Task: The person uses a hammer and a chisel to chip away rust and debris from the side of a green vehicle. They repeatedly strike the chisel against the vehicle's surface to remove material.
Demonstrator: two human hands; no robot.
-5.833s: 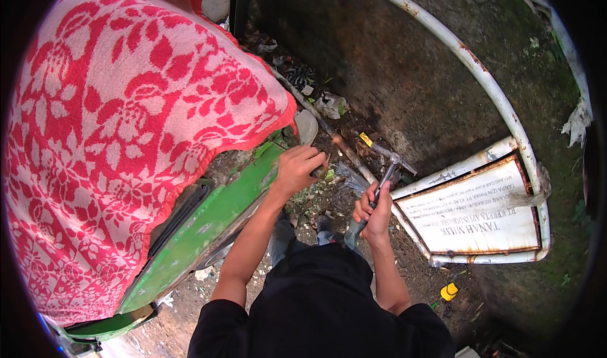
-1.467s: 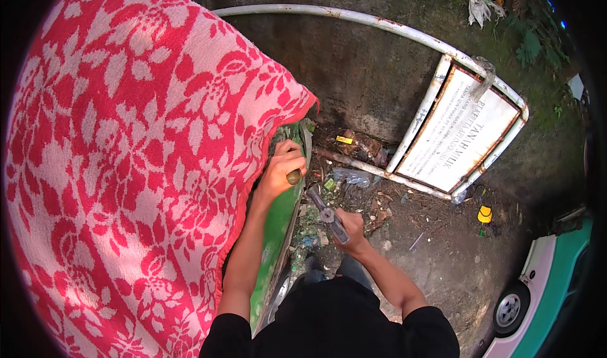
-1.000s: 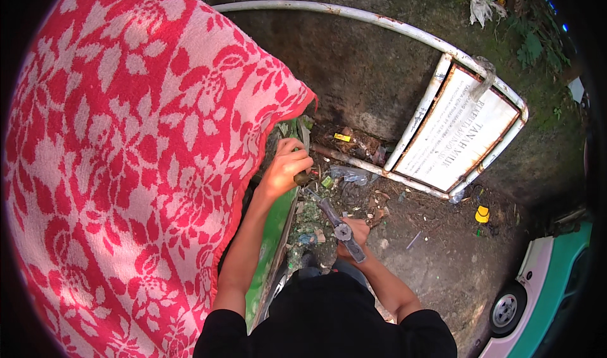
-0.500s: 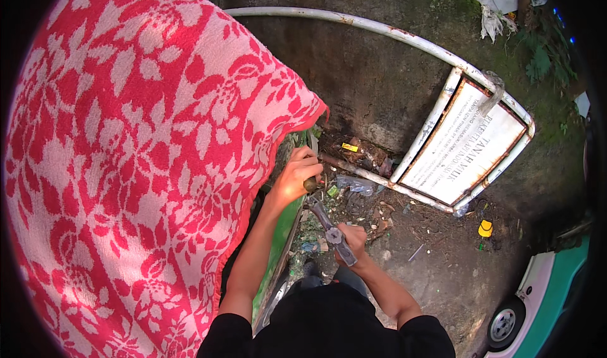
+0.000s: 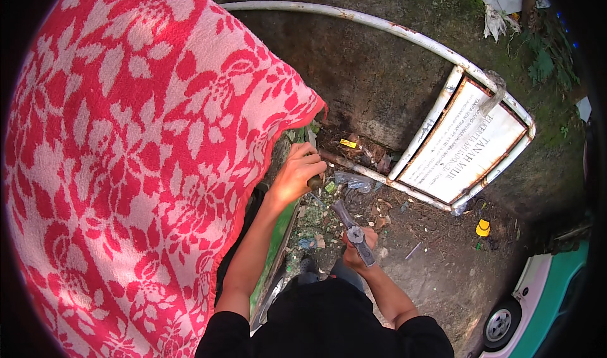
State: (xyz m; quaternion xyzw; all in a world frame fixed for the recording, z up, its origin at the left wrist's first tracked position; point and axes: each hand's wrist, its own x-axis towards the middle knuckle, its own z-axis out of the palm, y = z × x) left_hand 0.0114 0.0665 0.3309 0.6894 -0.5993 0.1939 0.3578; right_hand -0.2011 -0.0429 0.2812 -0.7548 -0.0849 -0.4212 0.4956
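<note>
My left hand [image 5: 296,173] is closed around a dark brownish rod [image 5: 314,182] whose rounded end sticks out of the fist. Its other end is hidden. The fist is beside the edge of a red and pink floral blanket [image 5: 145,155], above a green edge [image 5: 278,247]. In my right hand [image 5: 368,239] is a hammer with a worn grey metal head [image 5: 355,234]. Fingers and hammer head hide its handle. The hammer is apart from the rod, to its lower right.
A white pipe frame [image 5: 404,32] with a rusty white sign [image 5: 465,143] leans along the dark wall [image 5: 316,61]. Litter and a clear plastic bag [image 5: 354,181] lie on the ground. A yellow piece [image 5: 483,228] is further right. A toy-like green and white vehicle [image 5: 537,301] stands lower right.
My right hand has moved the hammer to the right, away from the rod. My left hand stays in nearly the same place, with the rod's end tilted slightly differently.
</note>
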